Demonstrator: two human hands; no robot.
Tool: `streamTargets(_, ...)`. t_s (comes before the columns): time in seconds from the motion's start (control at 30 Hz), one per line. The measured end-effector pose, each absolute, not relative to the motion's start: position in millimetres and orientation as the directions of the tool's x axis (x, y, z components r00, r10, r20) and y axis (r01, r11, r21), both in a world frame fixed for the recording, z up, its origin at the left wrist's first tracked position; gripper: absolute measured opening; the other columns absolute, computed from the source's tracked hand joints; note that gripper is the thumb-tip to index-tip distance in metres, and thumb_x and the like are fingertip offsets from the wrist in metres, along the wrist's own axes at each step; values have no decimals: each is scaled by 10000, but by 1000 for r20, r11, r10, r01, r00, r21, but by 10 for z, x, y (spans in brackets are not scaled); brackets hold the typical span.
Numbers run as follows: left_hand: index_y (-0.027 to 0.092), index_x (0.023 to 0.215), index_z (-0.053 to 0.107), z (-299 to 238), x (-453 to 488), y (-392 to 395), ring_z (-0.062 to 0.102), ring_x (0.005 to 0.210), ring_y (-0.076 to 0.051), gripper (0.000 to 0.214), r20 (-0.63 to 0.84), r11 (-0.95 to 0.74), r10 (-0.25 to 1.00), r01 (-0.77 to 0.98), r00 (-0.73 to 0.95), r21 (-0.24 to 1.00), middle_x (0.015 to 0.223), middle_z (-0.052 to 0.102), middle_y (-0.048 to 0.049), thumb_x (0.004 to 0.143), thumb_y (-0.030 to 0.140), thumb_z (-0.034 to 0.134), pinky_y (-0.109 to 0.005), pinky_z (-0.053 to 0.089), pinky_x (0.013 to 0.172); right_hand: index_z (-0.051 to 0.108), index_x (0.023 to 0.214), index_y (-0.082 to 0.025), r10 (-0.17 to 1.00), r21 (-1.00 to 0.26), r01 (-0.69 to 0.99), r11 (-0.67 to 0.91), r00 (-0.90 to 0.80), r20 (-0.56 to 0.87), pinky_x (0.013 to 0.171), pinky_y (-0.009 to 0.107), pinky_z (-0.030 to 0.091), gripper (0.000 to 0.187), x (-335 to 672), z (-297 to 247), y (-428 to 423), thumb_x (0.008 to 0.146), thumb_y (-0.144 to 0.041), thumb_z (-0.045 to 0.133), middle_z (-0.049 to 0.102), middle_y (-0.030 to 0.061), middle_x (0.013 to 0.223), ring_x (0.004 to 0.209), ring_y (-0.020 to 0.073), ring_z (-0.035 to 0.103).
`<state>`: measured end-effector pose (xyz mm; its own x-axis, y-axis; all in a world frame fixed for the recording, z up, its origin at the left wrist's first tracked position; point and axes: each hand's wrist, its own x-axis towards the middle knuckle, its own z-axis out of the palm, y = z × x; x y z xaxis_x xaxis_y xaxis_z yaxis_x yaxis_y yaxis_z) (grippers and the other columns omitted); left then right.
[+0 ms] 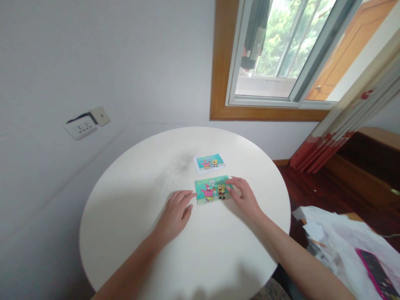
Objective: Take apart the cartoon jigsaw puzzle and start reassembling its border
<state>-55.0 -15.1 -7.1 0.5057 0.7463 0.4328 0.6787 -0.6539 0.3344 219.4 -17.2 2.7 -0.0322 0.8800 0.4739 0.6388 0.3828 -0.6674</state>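
Observation:
A cartoon picture card [211, 189], teal with pink and yellow figures, lies flat on the round white table [131, 200]. My left hand [175, 214] rests flat with fingers stretched out, its fingertips touching the card's left edge. My right hand [243, 196] lies on the card's right end, fingers curved down onto it. A second, smaller card [209, 162] with the same cartoon and a white border lies just beyond, touched by neither hand.
A wall socket [83, 125] sits on the white wall at left. A wood-framed window [275, 62] is behind the table. At right are a red-patterned curtain [337, 133], wooden furniture [368, 162], and white plastic bags [340, 241] with a pink-edged dark object [376, 275].

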Motion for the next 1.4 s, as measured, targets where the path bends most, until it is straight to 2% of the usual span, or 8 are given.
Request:
streamTargets(0.17,246,1246,569,-63,-560,-147,495,1124,-232,372,406,-666,738,675,538,316,1190,586,-73,919,155,417,-458,428,991,662,992,-192,896,-882,410,232,264,358,877,423,483,296,2522,23,11,872,-416,511,669,108,1082,1006,243,605)
streamTargets(0.33,249,1230,582,-93,-565,-135,498,1123,-229,366,416,-674,730,673,543,304,1190,588,-72,916,151,421,-465,426,995,660,1026,-190,880,-886,419,199,321,350,845,410,485,318,2573,32,-3,848,-424,540,666,107,1075,952,232,610)
streamTargets(0.53,254,1228,576,-80,-558,-146,490,1124,-232,365,398,-672,734,676,551,302,1195,580,-68,919,148,413,-461,425,989,650,1037,-202,874,-784,558,271,199,444,864,421,485,258,2489,-2,-43,880,-335,494,657,97,1057,981,231,594)
streamTargets(0.73,247,1216,579,-53,-546,-158,479,1127,-232,355,379,-659,748,681,545,320,1192,577,-65,918,142,416,-456,420,991,692,1025,-194,867,-547,756,359,-53,495,923,458,477,292,2319,-38,-127,861,-158,453,646,119,1085,1038,247,578)
streamTargets(0.87,246,1217,576,-45,-547,-160,476,1134,-233,359,375,-654,752,685,543,319,1200,573,-66,916,136,415,-458,415,997,597,1246,-136,841,-380,784,491,-313,441,1085,506,366,402,2101,-39,-280,882,-293,524,404,174,1460,1389,311,302)
streamTargets(1.0,234,1225,565,-28,-540,-164,473,1140,-232,359,361,-652,755,688,548,319,1204,572,-66,915,135,416,-453,402,1011,359,1459,-148,810,-264,776,574,-489,324,1143,555,242,694,1829,-10,-451,890,-518,504,240,178,1552,1450,330,147)
streamTargets(1.13,215,1265,527,-34,-531,-165,472,1140,-230,382,356,-642,763,694,539,326,1214,569,-74,915,126,402,-452,395,1017,395,1442,-202,822,-206,798,566,-524,224,1126,610,196,680,1699,6,-521,905,-619,386,237,173,1551,1440,353,171)
streamTargets(1.4,195,1243,520,-69,-534,-154,483,1145,-226,352,357,-631,773,696,525,342,1219,579,-78,919,140,393,-438,394,1023,469,1395,-254,880,-216,853,474,-452,146,1119,567,242,593,1937,20,-375,931,-599,341,296,132,1537,1427,328,235)
